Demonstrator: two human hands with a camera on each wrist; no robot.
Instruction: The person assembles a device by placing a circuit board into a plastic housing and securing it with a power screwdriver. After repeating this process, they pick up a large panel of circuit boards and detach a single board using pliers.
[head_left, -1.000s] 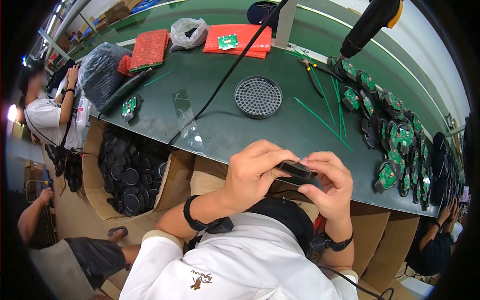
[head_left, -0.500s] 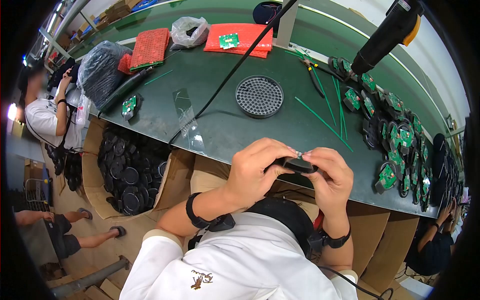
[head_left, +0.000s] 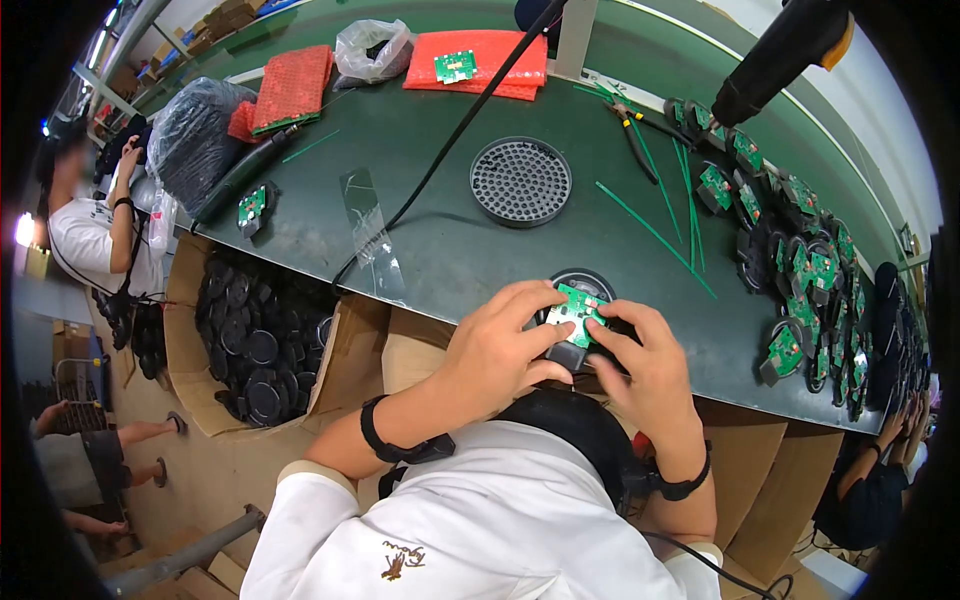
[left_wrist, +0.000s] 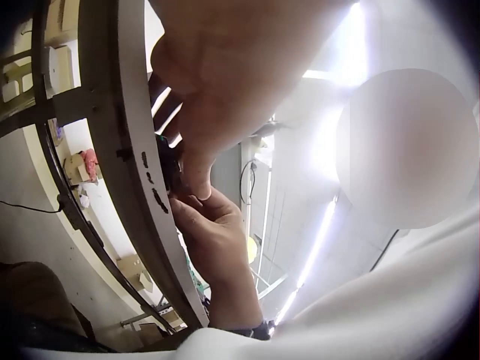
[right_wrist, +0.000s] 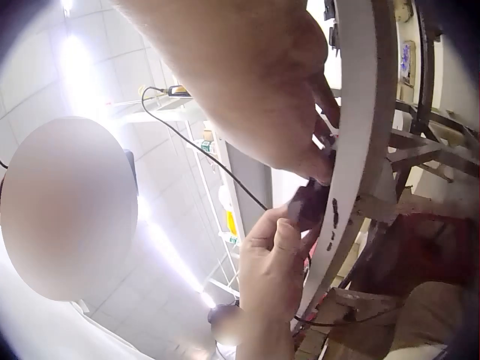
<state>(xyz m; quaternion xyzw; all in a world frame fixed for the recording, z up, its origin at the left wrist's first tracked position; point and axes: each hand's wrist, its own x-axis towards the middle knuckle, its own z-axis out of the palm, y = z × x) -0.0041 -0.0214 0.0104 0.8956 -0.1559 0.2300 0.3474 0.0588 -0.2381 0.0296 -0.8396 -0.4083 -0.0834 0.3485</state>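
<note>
Fingers of both hands grip a black housing (head_left: 568, 357) with a green circuit board (head_left: 574, 312) seated face up on it. Board is flat, thin, dotted with small pale and dark components. Housing looks like smooth molded plastic, blocky at the near end, rounded and ring-like at the far end. It's at the near edge of the tabletop (head_left: 400, 130), right in front of the person; can't tell if it touches the surface.

Left hand (head_left: 500, 340): fingers bent, tips over the board's left side, thumb low by the block. Right hand (head_left: 648, 370): fingers curled in from the other side, tips on the board's right edge. Elbows bent, forearms angled inward, dark straps on both wrists. Wrist views catch the hands meeting by a pale, chipped table edge, unit mostly hidden.

Farther out: round dark tray (head_left: 521, 182) with a perforated, honeycomb-like face; thin straight green sticks (head_left: 655, 238); pliers (head_left: 640, 150) with yellow-and-black handles; piled board assemblies (head_left: 800, 265) at the right; black power driver (head_left: 780, 65) overhead; glossy red bubble wrap (head_left: 425, 60) at the back. Cardboard box (head_left: 338, 365) below on the left, full of black round parts (head_left: 262, 350).
</note>
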